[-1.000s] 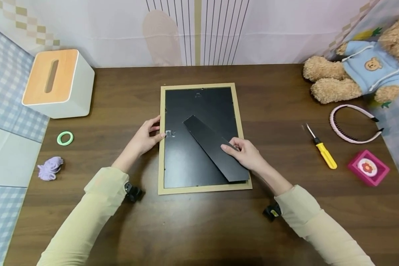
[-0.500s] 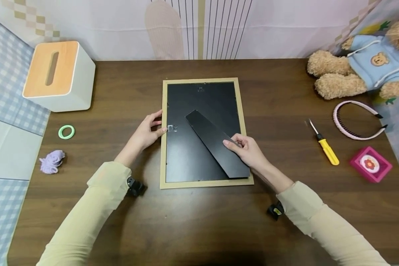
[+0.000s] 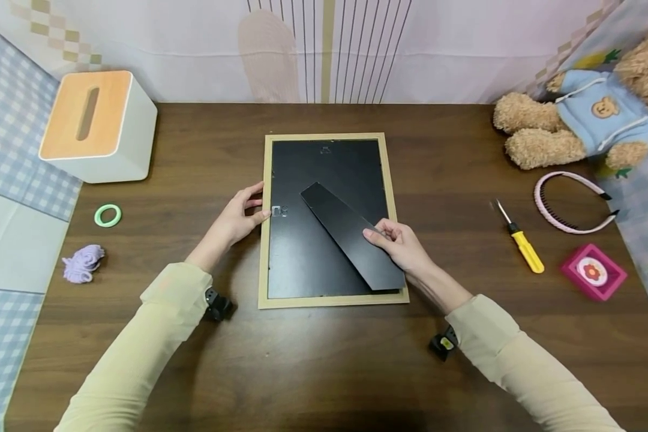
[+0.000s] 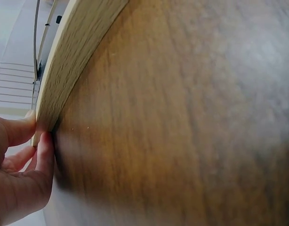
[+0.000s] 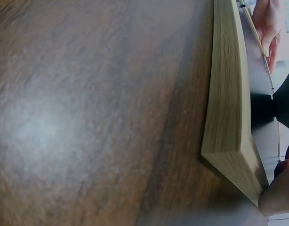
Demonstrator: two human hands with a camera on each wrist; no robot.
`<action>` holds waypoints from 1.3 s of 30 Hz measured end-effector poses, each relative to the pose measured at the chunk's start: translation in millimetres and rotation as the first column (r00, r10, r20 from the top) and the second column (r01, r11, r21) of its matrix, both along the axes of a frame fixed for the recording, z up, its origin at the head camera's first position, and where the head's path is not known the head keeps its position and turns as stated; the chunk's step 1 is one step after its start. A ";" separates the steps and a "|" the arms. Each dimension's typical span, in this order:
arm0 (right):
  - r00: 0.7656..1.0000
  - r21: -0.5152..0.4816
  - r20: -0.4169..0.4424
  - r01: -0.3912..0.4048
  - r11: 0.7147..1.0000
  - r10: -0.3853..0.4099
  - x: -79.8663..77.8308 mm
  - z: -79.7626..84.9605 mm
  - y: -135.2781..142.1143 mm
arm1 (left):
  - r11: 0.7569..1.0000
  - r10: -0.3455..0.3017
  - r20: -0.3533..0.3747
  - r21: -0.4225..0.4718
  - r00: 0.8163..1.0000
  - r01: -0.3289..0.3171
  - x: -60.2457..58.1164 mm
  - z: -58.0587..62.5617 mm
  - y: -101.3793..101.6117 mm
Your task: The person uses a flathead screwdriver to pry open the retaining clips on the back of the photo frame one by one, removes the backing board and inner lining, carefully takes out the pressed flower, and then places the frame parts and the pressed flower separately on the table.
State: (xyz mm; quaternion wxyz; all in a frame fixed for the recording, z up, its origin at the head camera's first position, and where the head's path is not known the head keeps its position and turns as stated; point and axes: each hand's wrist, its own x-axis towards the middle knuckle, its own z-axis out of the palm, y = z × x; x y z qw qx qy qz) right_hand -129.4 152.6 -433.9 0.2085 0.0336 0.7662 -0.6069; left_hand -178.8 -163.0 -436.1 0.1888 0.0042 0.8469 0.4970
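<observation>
A picture frame (image 3: 263, 258) with a light wooden border lies face down, its black backing board (image 3: 313, 264) showing. A black stand leg (image 3: 345, 234) slants across the board, its wide end near the lower right corner. My right hand (image 3: 402, 246) pinches this leg by its right edge, thumb on top. At the frame's left side, my left hand (image 3: 234, 219) holds the border between thumb and fingers, beside a small metal hanger (image 3: 279, 211). In the left wrist view, the thumb (image 4: 22, 129) lies on the border's upper edge and fingertips touch its side.
To the left are a tissue box (image 3: 99, 129), a green ring (image 3: 108, 215) and a purple cloth bundle (image 3: 83, 264). On the right lie a yellow screwdriver (image 3: 526, 249), a pink headband (image 3: 542, 201), a magenta box (image 3: 594, 273) and a teddy bear (image 3: 599, 114).
The head view has shifted slightly. Both hands keep their places on the frame and the stand leg, with no other visible movement.
</observation>
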 end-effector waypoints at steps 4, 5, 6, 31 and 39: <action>1.000 -0.014 -0.001 -0.001 1.000 0.001 0.6 -0.6 0.2 | 1.000 -0.001 0.001 -0.003 1.000 0.001 0.8 0.8 -0.5; 1.000 -0.008 -0.004 -0.004 1.000 0.004 0.9 -0.7 0.1 | 1.000 -0.004 0.001 -0.007 1.000 0.004 0.6 0.9 -0.4; 1.000 0.002 -0.010 -0.009 1.000 0.009 1.4 -0.9 0.2 | 1.000 -0.007 -0.001 -0.009 1.000 0.007 0.2 0.7 -0.1; 0.986 0.220 -0.131 -0.077 0.972 0.107 3.2 -6.1 -2.8 | 0.819 -0.321 0.197 -0.433 0.926 0.376 73.8 27.4 15.8; 0.988 0.214 -0.131 -0.046 0.976 0.076 7.2 4.1 -6.2 | 0.801 -0.263 0.209 -0.497 0.942 0.334 75.0 29.4 23.2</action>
